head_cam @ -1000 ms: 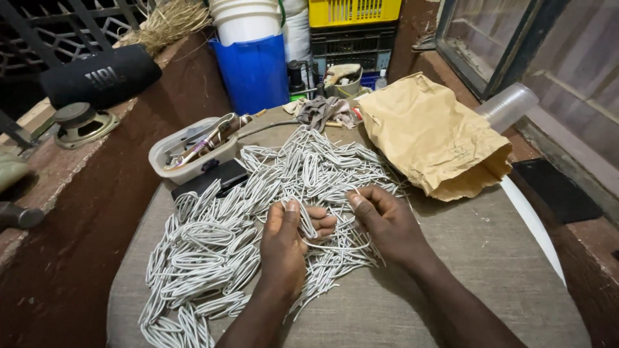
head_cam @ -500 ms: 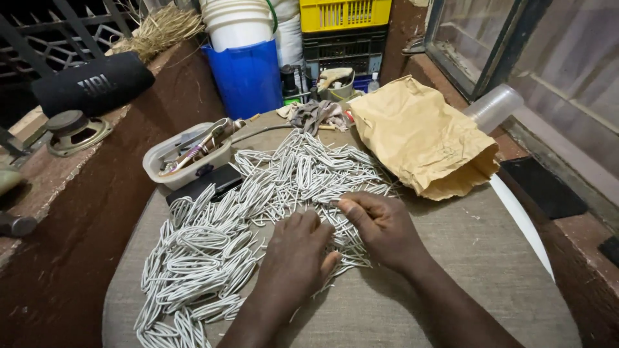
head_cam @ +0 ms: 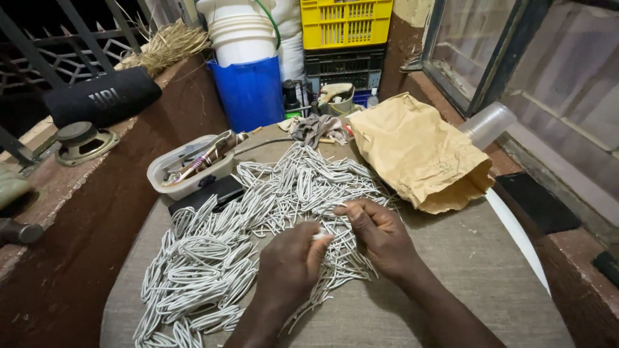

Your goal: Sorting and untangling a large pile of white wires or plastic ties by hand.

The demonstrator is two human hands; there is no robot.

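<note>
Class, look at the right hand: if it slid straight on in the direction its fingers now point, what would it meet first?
The right hand points up and left across the table. It would probably meet the heap of white bent wires first, which it already touches; further along that line lies the plastic tub, though depth is unclear.

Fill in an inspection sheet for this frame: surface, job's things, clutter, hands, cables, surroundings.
Surface: grey cloth over a round table.
Job's things: pile of white wire loops across the cloth.
Clutter: plastic tub of tools, black case, paper bag, clear cup.
Hands: left hand and right hand both on the loops, fingers pinching pieces; grip unclear.
Cables: green cord over the white buckets.
Surroundings: blue bin, yellow crate, black speaker, window.
</note>
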